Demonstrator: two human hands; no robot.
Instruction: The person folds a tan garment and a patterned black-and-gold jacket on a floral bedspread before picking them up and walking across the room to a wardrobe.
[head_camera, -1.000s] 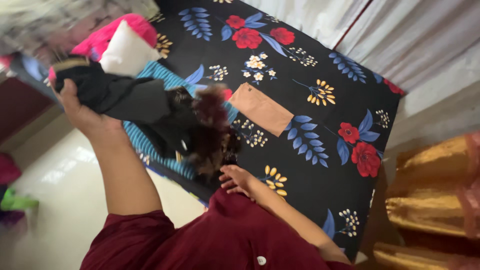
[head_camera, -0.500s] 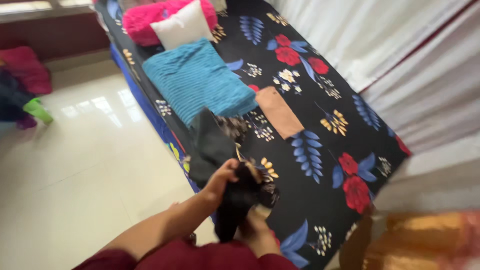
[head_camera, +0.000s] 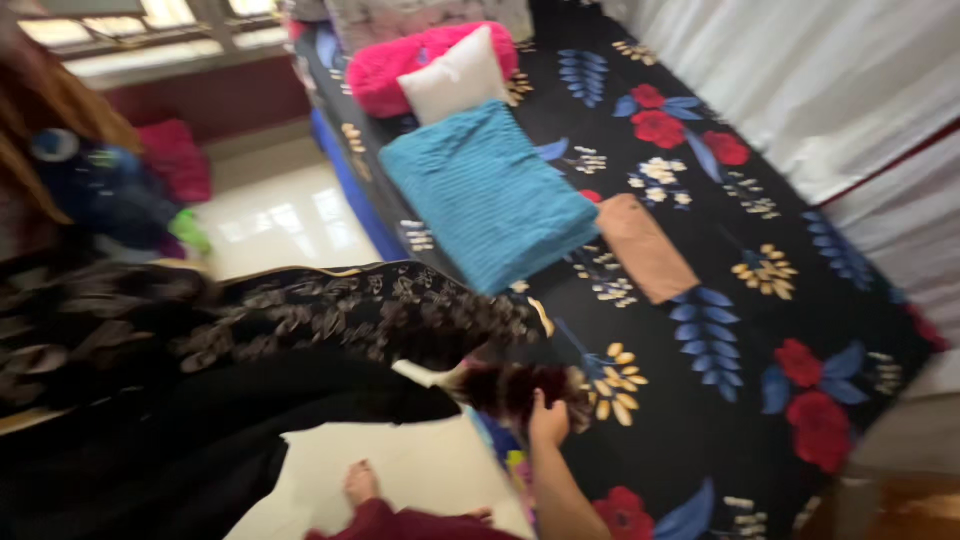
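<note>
My right hand (head_camera: 548, 415) grips one end of a black garment (head_camera: 300, 340) with a pale leaf print and a gold-trimmed edge, at the side of the bed. The garment is stretched out wide to the left, over the floor and off the left edge of the view. My left hand does not show; the garment's far end runs out of view. A bare foot (head_camera: 360, 484) and a bit of maroon sleeve (head_camera: 400, 525) show below the cloth.
The bed carries a black sheet (head_camera: 720, 330) with red and blue flowers, a folded teal blanket (head_camera: 490, 195), a folded tan cloth (head_camera: 648, 247), a white pillow (head_camera: 455, 78) and a pink fluffy cushion (head_camera: 385, 65). Clothes are piled at the left (head_camera: 120, 190). White curtains (head_camera: 800, 80) hang on the right.
The bunched garment that both hands held at the bed's edge is now spread wide to the left. The view has swung left and is blurred.
</note>
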